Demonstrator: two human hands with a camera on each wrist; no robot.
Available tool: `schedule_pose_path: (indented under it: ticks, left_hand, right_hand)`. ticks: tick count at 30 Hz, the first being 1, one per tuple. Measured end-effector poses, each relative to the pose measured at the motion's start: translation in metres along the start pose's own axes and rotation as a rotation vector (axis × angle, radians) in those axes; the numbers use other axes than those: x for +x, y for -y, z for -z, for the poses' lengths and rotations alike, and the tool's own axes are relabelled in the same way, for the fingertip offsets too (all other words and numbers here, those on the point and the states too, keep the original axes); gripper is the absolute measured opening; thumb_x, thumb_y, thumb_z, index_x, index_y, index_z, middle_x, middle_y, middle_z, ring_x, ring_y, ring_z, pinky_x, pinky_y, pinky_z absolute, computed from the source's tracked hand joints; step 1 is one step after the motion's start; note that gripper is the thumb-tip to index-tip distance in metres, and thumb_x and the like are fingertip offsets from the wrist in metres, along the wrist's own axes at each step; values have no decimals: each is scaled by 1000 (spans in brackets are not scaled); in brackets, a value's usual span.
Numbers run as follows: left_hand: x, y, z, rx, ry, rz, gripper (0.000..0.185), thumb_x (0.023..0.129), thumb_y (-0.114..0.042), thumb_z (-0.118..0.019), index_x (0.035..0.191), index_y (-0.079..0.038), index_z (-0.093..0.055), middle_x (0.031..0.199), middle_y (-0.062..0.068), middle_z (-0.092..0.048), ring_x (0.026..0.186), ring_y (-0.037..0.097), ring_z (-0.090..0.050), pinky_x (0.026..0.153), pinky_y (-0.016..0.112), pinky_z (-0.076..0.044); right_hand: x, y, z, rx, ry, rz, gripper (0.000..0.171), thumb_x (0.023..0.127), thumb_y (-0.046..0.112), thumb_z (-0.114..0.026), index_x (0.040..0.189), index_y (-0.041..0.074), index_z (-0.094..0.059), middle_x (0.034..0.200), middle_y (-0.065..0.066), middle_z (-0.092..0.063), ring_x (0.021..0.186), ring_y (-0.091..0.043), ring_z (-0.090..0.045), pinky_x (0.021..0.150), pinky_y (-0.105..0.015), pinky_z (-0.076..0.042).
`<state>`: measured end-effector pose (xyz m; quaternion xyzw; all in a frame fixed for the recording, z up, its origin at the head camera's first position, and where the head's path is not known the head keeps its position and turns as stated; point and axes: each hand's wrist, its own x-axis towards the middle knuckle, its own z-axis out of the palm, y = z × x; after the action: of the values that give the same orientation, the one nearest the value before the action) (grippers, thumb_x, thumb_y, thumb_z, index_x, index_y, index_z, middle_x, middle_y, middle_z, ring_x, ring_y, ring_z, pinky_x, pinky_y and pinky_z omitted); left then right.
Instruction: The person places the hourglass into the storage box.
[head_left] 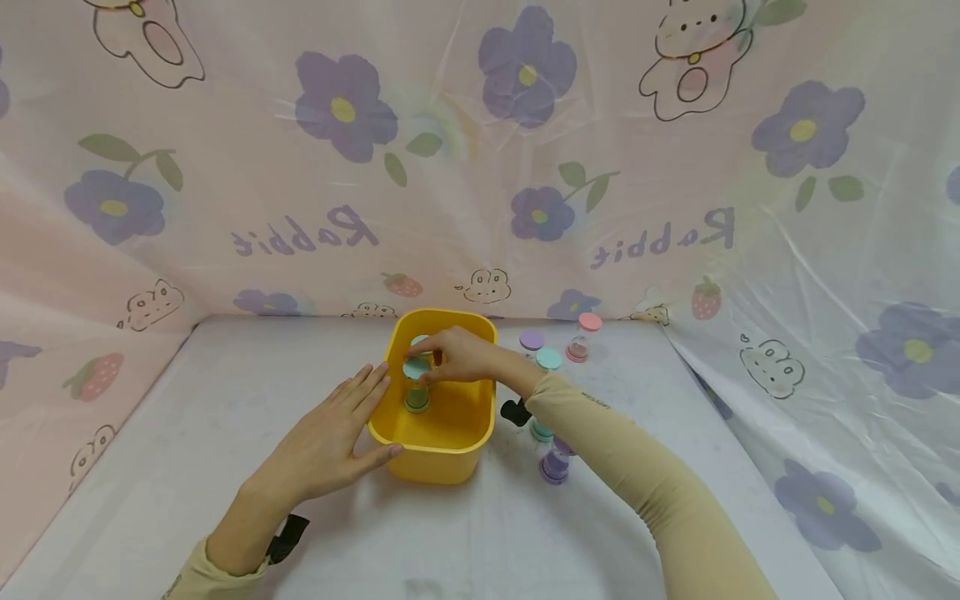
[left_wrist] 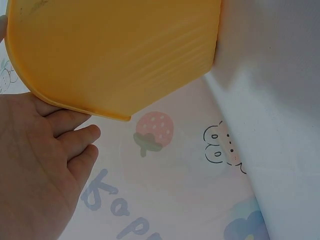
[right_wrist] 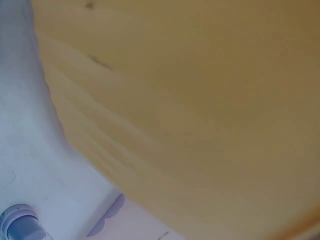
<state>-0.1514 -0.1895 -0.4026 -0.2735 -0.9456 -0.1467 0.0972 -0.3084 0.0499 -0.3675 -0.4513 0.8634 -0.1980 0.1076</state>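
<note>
Seen inside a yellow bin (head_left: 438,468) on a white table (head_left: 187,433), toward the left wall: a teal-topped sand timer (head_left: 416,392), close to upright. Apparently pinched near its upper disc between thumb and forefinger of the right hand (head_left: 461,354) (exact contact partly masked in the head view, and out of sight from the right wrist). Directly below those fingertips, with base toward the bin floor; impossible to tell whether touching down. Probably decisive for the next move: that vertical line from pinch to floor, along the timer's long axis, with the right hand nearer. Just behind the fingers, another teal disc (head_left: 421,339), half hidden. Laid along the left rim with fingers straight and thumb spread to the near edge, gripping nothing: the left hand (head_left: 322,442). Outside, to the right, a pink timer (head_left: 577,348).
</note>
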Motion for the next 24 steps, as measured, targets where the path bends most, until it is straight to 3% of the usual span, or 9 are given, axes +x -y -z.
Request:
schedule_pose_path:
  ticks: [8,13,24]
  left_hand:
    - [0,0,-1,-5,-9,-3,95,98,-66,-58,163,-3,-29,172,9,-22,158,33,-21,127,55,-25]
    - [0,-1,0,-8,4,9,96,98,-66,-58,163,-2,-30,173,8,-20,159,33,-19,127,54,-23]
    - [-1,-3,-1,-5,-2,13,96,98,-66,-59,162,-1,-32,173,8,-20,158,34,-21,127,54,-24]
  right_hand:
    - [-23,3,17,101,-109,49,42,96,17,-78,136,8,-69,125,-7,-74,95,-14,-67,83,-18,-58]
    - [-46,2,31,154,-199,76,37,96,15,-77,131,6,-70,120,-7,-73,97,-17,-68,86,-28,-62]
    - [-107,-13,43,209,-367,55,34,95,12,-77,128,7,-72,125,-7,-71,103,-21,-69,88,-32,-62]
